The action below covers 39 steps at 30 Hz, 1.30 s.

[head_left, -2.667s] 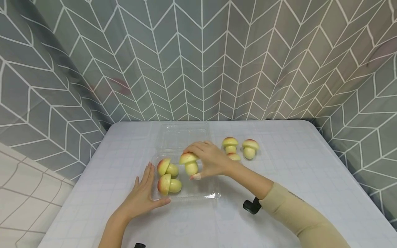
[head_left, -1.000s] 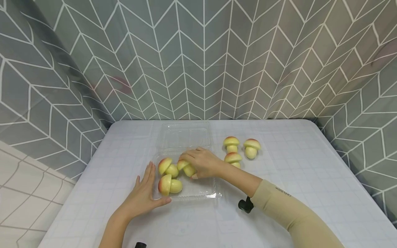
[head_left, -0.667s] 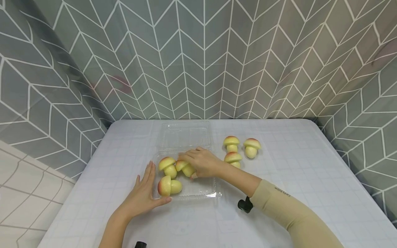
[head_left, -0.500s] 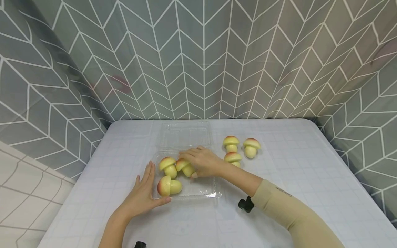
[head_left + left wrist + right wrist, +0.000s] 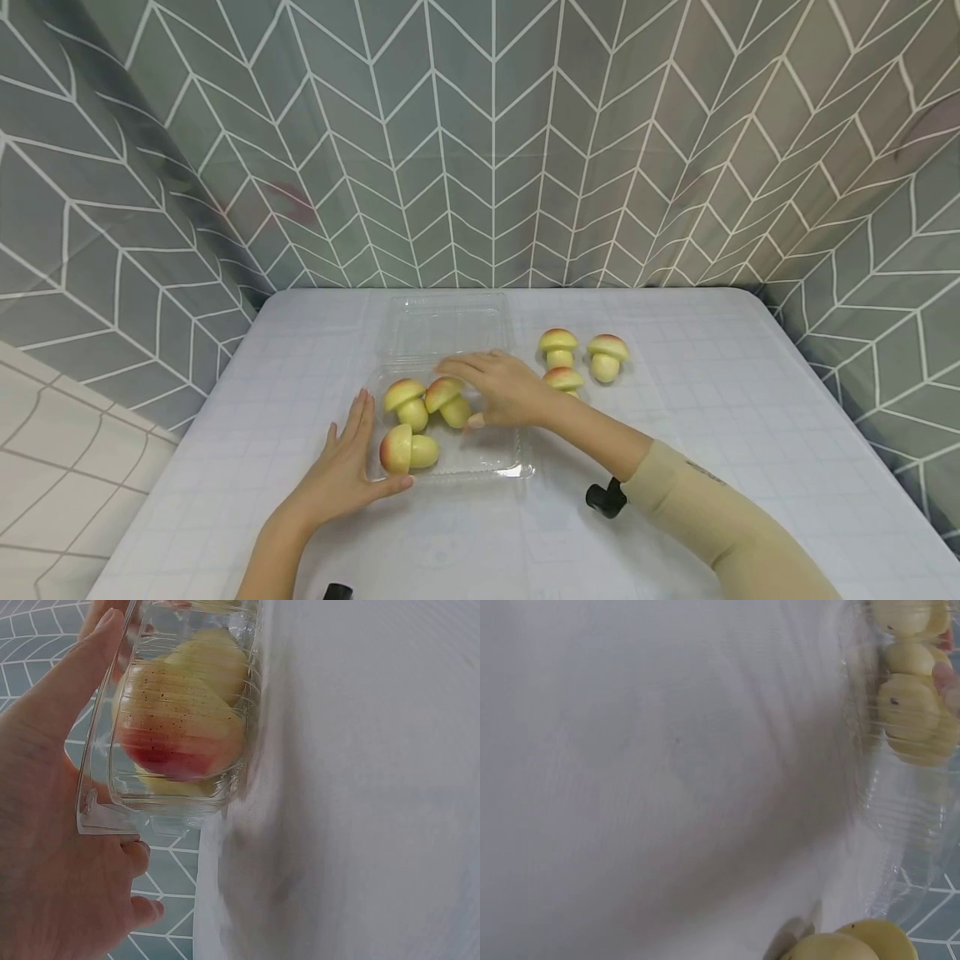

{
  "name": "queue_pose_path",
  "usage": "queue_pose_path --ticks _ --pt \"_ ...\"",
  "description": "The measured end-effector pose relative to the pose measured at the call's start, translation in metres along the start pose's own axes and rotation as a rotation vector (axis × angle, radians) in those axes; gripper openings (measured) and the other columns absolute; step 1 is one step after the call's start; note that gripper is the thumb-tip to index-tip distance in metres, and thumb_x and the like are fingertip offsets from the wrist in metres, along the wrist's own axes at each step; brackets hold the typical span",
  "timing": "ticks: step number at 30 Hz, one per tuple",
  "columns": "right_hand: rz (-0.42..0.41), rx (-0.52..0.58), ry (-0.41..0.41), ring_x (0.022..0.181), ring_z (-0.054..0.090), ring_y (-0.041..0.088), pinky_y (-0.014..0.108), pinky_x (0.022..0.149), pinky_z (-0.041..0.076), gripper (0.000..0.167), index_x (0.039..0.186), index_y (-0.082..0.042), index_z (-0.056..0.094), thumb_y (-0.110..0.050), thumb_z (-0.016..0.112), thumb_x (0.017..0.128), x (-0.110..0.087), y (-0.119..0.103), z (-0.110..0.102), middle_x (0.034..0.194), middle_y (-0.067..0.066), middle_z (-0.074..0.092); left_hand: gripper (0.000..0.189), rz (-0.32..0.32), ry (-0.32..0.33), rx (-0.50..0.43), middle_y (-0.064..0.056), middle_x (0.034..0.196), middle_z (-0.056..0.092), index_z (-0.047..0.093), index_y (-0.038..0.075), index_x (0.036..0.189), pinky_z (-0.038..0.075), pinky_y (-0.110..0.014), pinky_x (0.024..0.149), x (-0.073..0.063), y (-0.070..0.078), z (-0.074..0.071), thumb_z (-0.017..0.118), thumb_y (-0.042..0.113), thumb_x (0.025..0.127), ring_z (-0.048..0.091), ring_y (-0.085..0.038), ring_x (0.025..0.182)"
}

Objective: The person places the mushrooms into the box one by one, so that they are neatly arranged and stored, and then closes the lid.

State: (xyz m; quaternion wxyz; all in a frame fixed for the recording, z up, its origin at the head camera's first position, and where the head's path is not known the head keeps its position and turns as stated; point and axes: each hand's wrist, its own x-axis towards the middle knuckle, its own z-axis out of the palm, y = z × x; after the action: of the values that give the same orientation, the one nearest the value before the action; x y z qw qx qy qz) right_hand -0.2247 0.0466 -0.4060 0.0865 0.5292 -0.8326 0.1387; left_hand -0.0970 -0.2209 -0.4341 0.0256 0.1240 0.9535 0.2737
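A clear plastic clamshell box point(image 5: 487, 454) sits on the white table and holds three yellow toy mushrooms with reddish caps: one at back left point(image 5: 406, 403), one at front left point(image 5: 408, 450), one at back middle point(image 5: 447, 402). My left hand point(image 5: 337, 471) rests against the box's left front corner, fingers straight along the side and thumb along the front. In the left wrist view, that hand touches the box's rim point(image 5: 109, 819). Just right of the back-middle mushroom, my right hand point(image 5: 512, 392) arches with fingers and thumb apart, holding nothing.
The box's lid point(image 5: 450, 327) lies folded back behind it. To the right, three more toy mushrooms lie on the table: one behind point(image 5: 558, 347), one farther right point(image 5: 607, 358) and one partly hidden by my right forearm point(image 5: 564, 379). Patterned curtains surround the table.
My right hand lowered a toy mushroom into the box beside the back-left one, which turned more upright. The right hand has let go and drawn slightly right. The left hand stayed put.
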Motion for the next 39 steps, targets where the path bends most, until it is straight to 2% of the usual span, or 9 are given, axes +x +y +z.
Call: queue_pose_path --ticks 9,20,27,39 --pt "0.018 0.034 0.057 0.129 0.046 0.019 0.044 0.096 0.044 0.095 0.144 -0.016 0.041 -0.047 0.085 0.066 -0.010 0.005 -0.010 0.144 0.002 0.047 0.125 0.000 0.005 0.010 -0.024 0.158 -0.003 0.001 -0.008 0.150 0.007 -0.069 0.106 0.000 0.001 0.000 0.074 0.060 0.074 0.002 -0.040 0.145" --pt "0.100 0.083 0.041 0.133 0.041 0.017 0.041 0.102 0.039 0.098 0.149 -0.022 0.035 -0.049 0.082 0.068 -0.023 0.012 -0.024 0.148 -0.002 0.042 0.125 0.008 0.021 0.027 -0.026 0.158 0.000 0.003 -0.009 0.150 0.009 -0.070 0.106 0.001 0.001 0.000 0.074 0.059 0.074 0.005 -0.042 0.144" --pt "0.118 0.059 0.078 0.132 0.043 0.018 0.040 0.100 0.041 0.095 0.146 -0.020 0.039 -0.053 0.081 0.067 -0.032 0.016 -0.032 0.146 0.000 0.045 0.125 0.000 0.012 0.027 -0.025 0.158 -0.001 0.002 -0.009 0.150 0.008 -0.070 0.106 0.001 0.002 -0.001 0.074 0.059 0.074 0.003 -0.041 0.144" --pt "0.144 0.068 0.138 0.129 0.047 0.022 0.045 0.103 0.039 0.098 0.143 -0.016 0.044 -0.056 0.083 0.062 -0.048 0.021 -0.037 0.142 0.005 0.050 0.125 -0.010 0.007 0.021 -0.024 0.158 -0.003 0.001 -0.008 0.150 0.007 -0.069 0.106 0.002 0.002 0.001 0.075 0.058 0.073 0.003 -0.040 0.145"
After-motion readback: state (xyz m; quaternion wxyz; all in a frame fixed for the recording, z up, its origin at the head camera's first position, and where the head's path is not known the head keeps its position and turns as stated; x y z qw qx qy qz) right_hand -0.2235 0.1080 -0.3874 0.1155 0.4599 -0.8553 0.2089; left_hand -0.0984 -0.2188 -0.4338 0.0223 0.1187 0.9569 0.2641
